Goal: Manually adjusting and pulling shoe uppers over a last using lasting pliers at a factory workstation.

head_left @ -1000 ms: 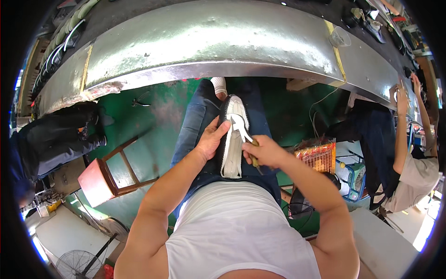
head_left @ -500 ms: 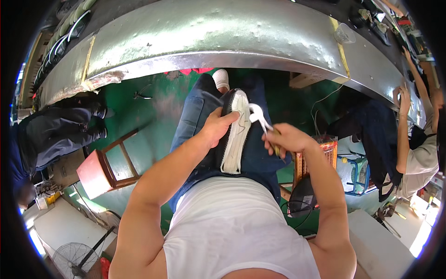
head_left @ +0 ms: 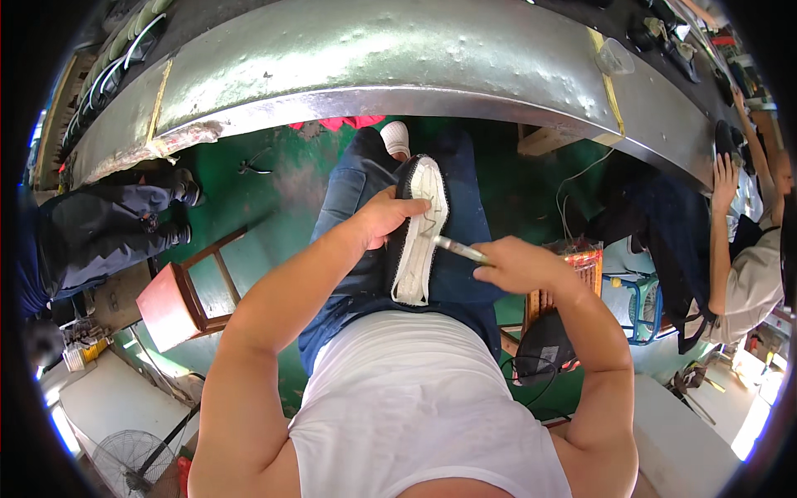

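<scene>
An upside-down shoe (head_left: 410, 264) with a dark upper and a pale, whitish underside lies along my lap, toe away from me. Around its edge runs a jagged, stitched-looking rim, and a dark squiggle marks the middle. My left hand (head_left: 387, 214) clasps the shoe from its left side, thumb pressed on the underside. From the right, my right hand (head_left: 516, 264) grips the handle of slim metal pincers (head_left: 459, 247), seen nearly edge-on. Their tip meets or hovers just over the shoe's right middle; contact is hard to tell.
A dented metal-covered bench (head_left: 374, 58) curves across the front, with a clear cup (head_left: 614, 56) on it. Another pair of pincers (head_left: 253, 166) lies on the green floor. A wooden stool (head_left: 178, 305) stands left, a fan (head_left: 133, 461) lower left. Co-workers (head_left: 730, 249) are at both sides.
My right hand has turned and shifted slightly nearer me, bringing the pincers' head down from the shoe's upper right side to its middle. My left hand keeps its hold; the shoe barely moved.
</scene>
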A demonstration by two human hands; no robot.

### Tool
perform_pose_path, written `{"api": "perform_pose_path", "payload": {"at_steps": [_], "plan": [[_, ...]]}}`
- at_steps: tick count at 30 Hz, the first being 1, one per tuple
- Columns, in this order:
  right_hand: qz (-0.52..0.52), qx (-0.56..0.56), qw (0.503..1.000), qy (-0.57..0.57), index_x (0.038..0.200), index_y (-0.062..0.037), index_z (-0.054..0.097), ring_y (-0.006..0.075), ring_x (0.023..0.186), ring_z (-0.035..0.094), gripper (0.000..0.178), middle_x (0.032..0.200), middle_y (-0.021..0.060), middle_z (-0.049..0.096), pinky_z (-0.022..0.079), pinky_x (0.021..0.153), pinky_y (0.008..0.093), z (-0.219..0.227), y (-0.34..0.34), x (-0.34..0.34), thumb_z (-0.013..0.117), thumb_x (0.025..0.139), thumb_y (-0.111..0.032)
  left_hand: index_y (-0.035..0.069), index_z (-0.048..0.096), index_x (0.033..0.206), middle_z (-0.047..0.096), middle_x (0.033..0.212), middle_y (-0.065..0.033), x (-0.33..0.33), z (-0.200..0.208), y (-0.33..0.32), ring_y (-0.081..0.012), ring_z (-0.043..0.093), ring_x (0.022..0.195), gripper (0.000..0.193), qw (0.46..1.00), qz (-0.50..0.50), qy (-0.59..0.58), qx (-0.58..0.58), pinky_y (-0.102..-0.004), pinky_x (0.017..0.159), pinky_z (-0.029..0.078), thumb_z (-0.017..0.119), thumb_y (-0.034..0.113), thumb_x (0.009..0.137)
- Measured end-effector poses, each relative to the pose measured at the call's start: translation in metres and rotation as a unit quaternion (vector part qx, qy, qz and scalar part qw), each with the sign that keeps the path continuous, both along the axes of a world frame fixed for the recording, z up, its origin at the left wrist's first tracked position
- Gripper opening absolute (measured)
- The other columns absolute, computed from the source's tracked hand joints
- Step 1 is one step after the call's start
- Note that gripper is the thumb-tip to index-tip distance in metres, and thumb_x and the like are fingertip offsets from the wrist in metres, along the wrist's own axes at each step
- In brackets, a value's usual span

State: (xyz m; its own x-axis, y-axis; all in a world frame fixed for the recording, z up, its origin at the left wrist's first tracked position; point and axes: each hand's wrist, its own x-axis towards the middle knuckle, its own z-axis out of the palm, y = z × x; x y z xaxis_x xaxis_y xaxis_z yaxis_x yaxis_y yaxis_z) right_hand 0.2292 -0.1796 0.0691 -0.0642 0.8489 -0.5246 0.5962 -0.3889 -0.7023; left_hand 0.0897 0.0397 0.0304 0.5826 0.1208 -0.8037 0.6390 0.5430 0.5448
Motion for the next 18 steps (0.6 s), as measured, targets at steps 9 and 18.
{"api": "perform_pose_path", "payload": {"at_steps": [9,18], "plan": [[-0.136,0.137,0.973,-0.126,0.107,-0.0038,0.061,0.0385,0.085,0.066,0.031,0.088,0.0178,0.066,0.051,0.076,0.0471,-0.039,-0.009,-0.053,0.065,0.092,-0.031,0.002,0.049,0.13,0.065,0.117,-0.014,-0.007,-0.017,0.0,-0.0246,0.066,0.104,0.054,1.0,0.002,0.003,-0.002,-0.0424,0.087,0.054,0.074,0.02,0.086],[-0.148,-0.056,0.987,0.009,0.104,0.0005,0.061,0.0396,0.085,0.066,0.037,0.083,0.0215,0.068,0.052,0.076,0.0462,-0.037,-0.029,-0.035,0.068,0.089,-0.032,0.008,0.017,0.153,0.045,0.143,-0.011,-0.042,-0.017,-0.034,-0.0211,0.044,0.13,0.084,0.982,0.004,-0.176,0.066,-0.0342,0.112,0.032,0.071,0.011,0.088]]}}
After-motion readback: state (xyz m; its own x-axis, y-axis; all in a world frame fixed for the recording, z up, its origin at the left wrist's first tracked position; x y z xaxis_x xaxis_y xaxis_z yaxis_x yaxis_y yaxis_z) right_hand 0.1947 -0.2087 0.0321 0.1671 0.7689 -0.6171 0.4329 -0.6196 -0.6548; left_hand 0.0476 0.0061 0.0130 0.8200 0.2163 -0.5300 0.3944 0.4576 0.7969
